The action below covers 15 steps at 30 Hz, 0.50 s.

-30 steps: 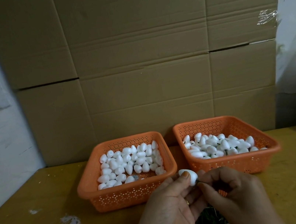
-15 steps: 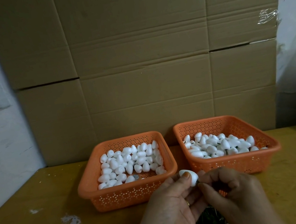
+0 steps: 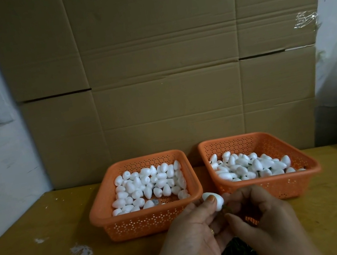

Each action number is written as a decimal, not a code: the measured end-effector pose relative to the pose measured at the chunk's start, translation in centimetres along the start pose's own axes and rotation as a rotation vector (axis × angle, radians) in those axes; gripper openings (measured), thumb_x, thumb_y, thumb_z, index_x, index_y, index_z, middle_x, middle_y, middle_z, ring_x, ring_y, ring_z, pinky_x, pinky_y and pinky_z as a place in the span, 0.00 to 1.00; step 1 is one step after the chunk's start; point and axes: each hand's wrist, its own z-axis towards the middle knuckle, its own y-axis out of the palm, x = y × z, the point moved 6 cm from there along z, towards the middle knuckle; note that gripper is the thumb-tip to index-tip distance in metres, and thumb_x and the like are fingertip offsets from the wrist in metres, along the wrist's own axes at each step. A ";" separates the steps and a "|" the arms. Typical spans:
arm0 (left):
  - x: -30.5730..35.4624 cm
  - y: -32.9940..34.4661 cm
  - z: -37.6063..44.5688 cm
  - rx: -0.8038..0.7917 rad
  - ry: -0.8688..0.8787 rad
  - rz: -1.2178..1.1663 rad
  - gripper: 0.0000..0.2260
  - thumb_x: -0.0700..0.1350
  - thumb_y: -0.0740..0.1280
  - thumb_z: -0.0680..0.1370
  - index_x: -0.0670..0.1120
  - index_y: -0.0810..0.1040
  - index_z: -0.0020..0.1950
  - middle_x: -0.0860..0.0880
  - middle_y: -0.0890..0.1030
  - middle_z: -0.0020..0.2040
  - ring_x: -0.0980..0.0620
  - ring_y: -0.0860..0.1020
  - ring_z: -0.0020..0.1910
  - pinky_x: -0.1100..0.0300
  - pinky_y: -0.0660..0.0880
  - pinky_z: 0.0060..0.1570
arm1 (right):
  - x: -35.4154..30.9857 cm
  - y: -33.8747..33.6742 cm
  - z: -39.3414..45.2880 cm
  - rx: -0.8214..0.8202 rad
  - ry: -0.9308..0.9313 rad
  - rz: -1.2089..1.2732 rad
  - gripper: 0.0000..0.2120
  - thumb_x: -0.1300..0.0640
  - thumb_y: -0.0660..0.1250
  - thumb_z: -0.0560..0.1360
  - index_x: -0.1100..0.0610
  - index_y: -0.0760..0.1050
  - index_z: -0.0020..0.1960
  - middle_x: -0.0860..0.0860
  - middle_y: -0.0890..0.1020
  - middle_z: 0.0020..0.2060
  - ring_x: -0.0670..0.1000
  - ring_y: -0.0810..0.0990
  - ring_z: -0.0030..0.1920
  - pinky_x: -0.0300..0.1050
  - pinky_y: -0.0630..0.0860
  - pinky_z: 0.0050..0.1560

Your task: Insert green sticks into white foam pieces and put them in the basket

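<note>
Little has changed over the last second: the left hand [image 3: 194, 240] still pinches the foam piece [image 3: 215, 201] just in front of the right basket [image 3: 267, 186], and the right hand [image 3: 266, 222] stays curled against its base, pressing a green stick [image 3: 224, 208] (barely visible) in. The insertion seems unfinished. The left basket [image 3: 134, 223], beside the right basket, holds plain pieces.

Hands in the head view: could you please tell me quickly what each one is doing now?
Left hand: holding a white egg-shaped foam piece.
Right hand: pinching a thin green stick at the foam.
</note>
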 end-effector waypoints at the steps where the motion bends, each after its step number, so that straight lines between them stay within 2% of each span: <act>1: 0.0 0.0 0.0 0.001 0.008 0.009 0.13 0.37 0.64 0.76 0.41 0.74 0.61 0.39 0.84 0.52 0.42 0.84 0.46 0.53 0.79 0.37 | 0.1 0.0 0.0 -0.005 0.015 0.004 0.19 0.68 0.78 0.63 0.46 0.78 0.41 0.41 0.84 0.37 0.40 0.83 0.39 0.31 0.76 0.40; 4: 0.1 -0.4 0.3 0.042 0.041 -0.001 0.14 0.39 0.66 0.74 0.40 0.75 0.59 0.40 0.84 0.52 0.42 0.84 0.48 0.54 0.79 0.38 | 0.5 0.2 0.0 -0.019 0.068 0.010 0.20 0.68 0.77 0.63 0.47 0.77 0.43 0.40 0.84 0.39 0.40 0.83 0.39 0.35 0.78 0.43; 8: 0.3 -1.4 0.5 0.179 0.076 -0.054 0.18 0.40 0.71 0.66 0.42 0.79 0.56 0.42 0.82 0.44 0.46 0.77 0.43 0.55 0.74 0.38 | 1.1 0.5 0.1 -0.057 0.158 -0.001 0.21 0.66 0.78 0.62 0.46 0.75 0.45 0.38 0.81 0.43 0.43 0.82 0.41 0.43 0.79 0.46; 12: 0.4 -1.6 0.7 0.204 0.099 -0.064 0.11 0.38 0.70 0.71 0.42 0.80 0.53 0.44 0.80 0.39 0.49 0.76 0.39 0.57 0.74 0.36 | 1.1 0.6 0.1 -0.086 0.176 -0.021 0.20 0.66 0.77 0.63 0.46 0.75 0.45 0.38 0.80 0.43 0.43 0.81 0.41 0.41 0.79 0.45; 15: 0.8 -1.4 1.2 0.159 0.144 -0.025 0.09 0.35 0.69 0.73 0.42 0.79 0.53 0.46 0.82 0.35 0.51 0.77 0.35 0.58 0.76 0.34 | 1.3 0.7 0.3 -0.124 0.187 -0.073 0.16 0.65 0.76 0.64 0.48 0.73 0.39 0.40 0.81 0.39 0.43 0.80 0.37 0.39 0.78 0.40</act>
